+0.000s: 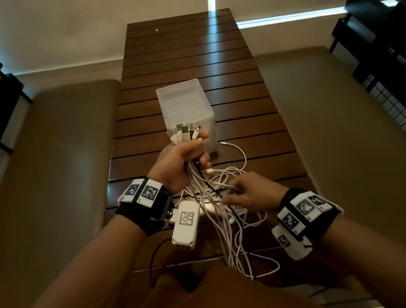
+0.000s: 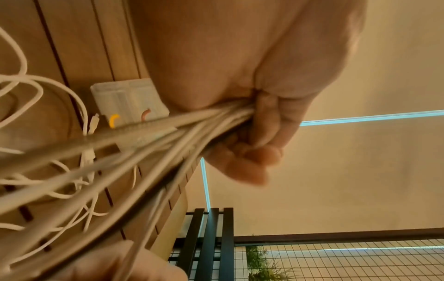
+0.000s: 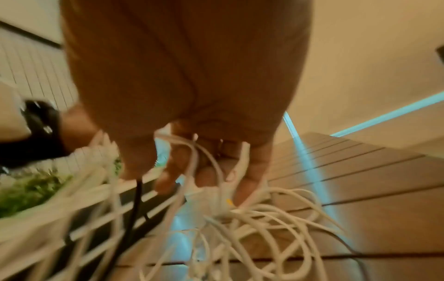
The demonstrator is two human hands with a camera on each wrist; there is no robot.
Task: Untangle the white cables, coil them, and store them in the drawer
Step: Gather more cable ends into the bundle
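Observation:
My left hand (image 1: 188,153) is raised above the slatted wooden table (image 1: 180,58) and grips a bundle of white cables (image 1: 202,180) in a fist, with several connector ends (image 1: 184,131) sticking up past the thumb. The left wrist view shows the curled fingers (image 2: 264,123) closed round the cables (image 2: 144,133). A black cable (image 1: 208,182) runs in the same bundle. The cables' loose lengths lie tangled (image 1: 236,229) on the table. My right hand (image 1: 232,192) reaches into that tangle with fingers spread; in the blurred right wrist view, strands (image 3: 264,209) pass between the fingers (image 3: 250,180). A translucent drawer box (image 1: 182,100) stands just behind my left hand.
Padded benches run along the table's left (image 1: 53,179) and right (image 1: 340,130). A thin black wire (image 1: 154,253) loops at the near edge. One white plug end (image 1: 224,143) lies to the right of the box. The drawer fronts (image 2: 125,98) have a yellow and a brown handle.

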